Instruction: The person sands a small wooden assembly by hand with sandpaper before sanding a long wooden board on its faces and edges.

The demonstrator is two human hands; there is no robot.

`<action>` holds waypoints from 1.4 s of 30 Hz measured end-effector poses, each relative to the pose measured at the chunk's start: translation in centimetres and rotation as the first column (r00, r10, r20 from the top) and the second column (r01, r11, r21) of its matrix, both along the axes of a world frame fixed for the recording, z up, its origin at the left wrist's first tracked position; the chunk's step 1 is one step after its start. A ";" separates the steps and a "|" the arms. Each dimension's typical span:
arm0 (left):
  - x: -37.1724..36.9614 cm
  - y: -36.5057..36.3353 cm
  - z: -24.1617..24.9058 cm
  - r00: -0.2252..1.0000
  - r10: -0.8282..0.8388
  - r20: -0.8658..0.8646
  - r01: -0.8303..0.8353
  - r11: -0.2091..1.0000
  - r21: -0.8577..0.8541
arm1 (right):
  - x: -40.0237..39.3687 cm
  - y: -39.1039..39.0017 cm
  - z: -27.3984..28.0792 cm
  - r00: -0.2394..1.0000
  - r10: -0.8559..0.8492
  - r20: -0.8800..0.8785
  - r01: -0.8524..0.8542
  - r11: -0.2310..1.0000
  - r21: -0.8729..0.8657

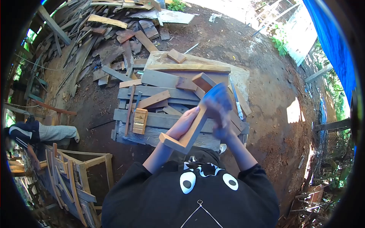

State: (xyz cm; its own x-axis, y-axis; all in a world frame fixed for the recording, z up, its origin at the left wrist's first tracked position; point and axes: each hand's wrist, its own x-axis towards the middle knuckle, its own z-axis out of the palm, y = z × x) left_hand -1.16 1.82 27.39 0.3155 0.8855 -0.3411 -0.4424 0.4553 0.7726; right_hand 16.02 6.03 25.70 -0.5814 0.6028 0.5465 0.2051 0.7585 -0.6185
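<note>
A joined wooden piece (194,131) with a short end block is held above the near edge of the workbench (159,121). My left hand (185,123) is wrapped around its left side. My right hand (220,117), smeared by motion, is at the far end of the piece beside a blurred blue object (218,97); its fingers cannot be made out clearly. Beyond them, a wooden block (203,81) lies among boards. Left of my left hand, a small slatted wooden piece (140,121) rests on the bench.
Loose boards (156,99) and a long-handled tool (236,99) lie on the bench. A scrap wood pile (87,45) is at the back left. Another person (42,132) is at the far left, near a wooden frame (81,167). A blue tarp (334,41) hangs at right.
</note>
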 end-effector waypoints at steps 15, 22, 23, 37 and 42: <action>0.2 0.2 -1.5 0.994 -0.022 -0.104 0.035 0.992 0.119 | -0.4 1.0 -2.0 0.970 -0.120 -0.211 0.097 0.988 -0.117; 0.4 -0.3 -1.3 0.976 0.011 -0.220 0.034 0.979 0.201 | 4.9 3.6 -7.5 0.958 -0.089 -0.272 -0.130 0.712 -0.690; 0.4 0.0 -1.7 0.970 0.043 -0.239 0.011 0.975 0.223 | 3.3 1.8 -5.9 0.945 -0.248 -0.212 0.070 0.789 -0.610; -1.7 1.6 -2.3 0.938 0.183 0.294 -0.195 0.981 0.009 | -0.4 -0.2 -1.3 0.347 -0.748 -0.566 -0.244 0.510 -0.825; -0.7 1.0 -1.1 0.681 0.237 0.693 -0.268 0.961 -0.065 | 0.0 -0.3 -0.8 0.271 -0.810 -0.519 -0.385 0.403 -0.830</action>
State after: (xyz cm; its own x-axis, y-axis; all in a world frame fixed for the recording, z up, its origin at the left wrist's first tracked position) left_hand -1.90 2.80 26.32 0.2098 0.9742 -0.0836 -0.9498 0.2233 0.2190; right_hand 16.00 5.77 24.86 0.0924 0.9465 -0.3092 -0.7821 -0.1232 -0.6108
